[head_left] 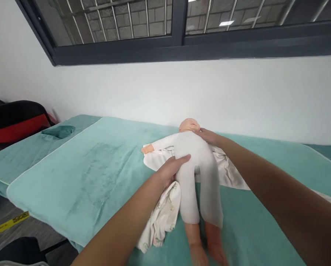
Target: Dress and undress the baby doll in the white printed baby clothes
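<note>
A baby doll [194, 147] in a white body suit lies with its head away from me and its bare feet toward me. My left hand [174, 167] grips the doll at the hip, thumb on top and the other fingers mostly hidden beneath. At the neck, just beside the head, my right hand [208, 136] takes hold, its fingertips partly out of sight. White baby clothing [228, 170] is spread under the doll's upper body. By my left wrist, a printed white cloth part [165, 212] lies bunched beside the doll's leg.
A teal padded cover [84, 177] lies over the bed, whose far side meets a white wall [143, 88]. Above is a dark-framed window [121, 51] with bars. Black and red bags [18, 120] sit at the left; yellow tape [8, 223] marks the floor.
</note>
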The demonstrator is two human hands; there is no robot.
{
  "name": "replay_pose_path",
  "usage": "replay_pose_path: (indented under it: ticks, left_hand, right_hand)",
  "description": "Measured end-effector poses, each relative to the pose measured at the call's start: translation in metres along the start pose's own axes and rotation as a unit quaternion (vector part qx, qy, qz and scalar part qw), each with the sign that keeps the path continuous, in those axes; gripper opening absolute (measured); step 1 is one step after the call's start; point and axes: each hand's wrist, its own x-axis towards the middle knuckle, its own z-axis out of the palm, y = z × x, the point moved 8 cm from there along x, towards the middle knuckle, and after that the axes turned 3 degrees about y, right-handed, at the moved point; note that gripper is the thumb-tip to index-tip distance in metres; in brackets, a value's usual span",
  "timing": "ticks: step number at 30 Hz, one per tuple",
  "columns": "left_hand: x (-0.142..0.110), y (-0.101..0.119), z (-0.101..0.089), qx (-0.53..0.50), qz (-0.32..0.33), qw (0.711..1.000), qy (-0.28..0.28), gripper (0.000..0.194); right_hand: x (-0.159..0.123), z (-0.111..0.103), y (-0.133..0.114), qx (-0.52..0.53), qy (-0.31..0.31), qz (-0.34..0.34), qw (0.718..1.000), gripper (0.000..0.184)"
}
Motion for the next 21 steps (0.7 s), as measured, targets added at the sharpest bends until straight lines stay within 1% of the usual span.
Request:
replay_pose_path:
  ticks: [2, 4, 6, 8, 12, 15, 18, 21]
  left_hand:
    - [0.007, 0.005, -0.01, 0.004, 0.007, 1.0, 0.012, 0.081]
    - [0.01, 0.015, -0.027, 0.004, 0.018, 1.0, 0.018, 0.081]
    - [0.005, 0.03, -0.049, 0.0, 0.027, 0.999, 0.021, 0.078]
    - [-0.004, 0.048, -0.076, -0.003, 0.034, 0.999, 0.025, 0.073]
    - [-0.027, 0.082, -0.135, 0.001, 0.05, 0.997, 0.058, 0.06]
    - [-0.038, 0.097, -0.183, 0.007, 0.061, 0.992, 0.109, 0.053]
    - [-0.044, 0.096, -0.229, 0.015, 0.04, 0.986, 0.159, 0.051]
    - [-0.046, 0.087, -0.261, 0.034, 0.017, 0.983, 0.181, 0.054]
  right_hand:
    - [0.006, 0.006, -0.019, 0.012, -0.06, -0.041, 0.997, 0.075]
    - [0.015, 0.011, -0.042, 0.014, -0.093, -0.077, 0.993, 0.068]
    - [0.027, 0.016, -0.067, 0.013, -0.1, -0.1, 0.99, 0.065]
    - [0.041, 0.028, -0.097, 0.025, -0.096, -0.125, 0.987, 0.062]
    - [0.069, 0.072, -0.158, 0.07, -0.1, -0.182, 0.976, 0.055]
    - [0.09, 0.106, -0.189, 0.11, -0.089, -0.193, 0.971, 0.056]
    - [0.109, 0.14, -0.21, 0.149, -0.103, -0.204, 0.962, 0.059]
    - [0.123, 0.168, -0.219, 0.155, -0.112, -0.198, 0.961, 0.064]
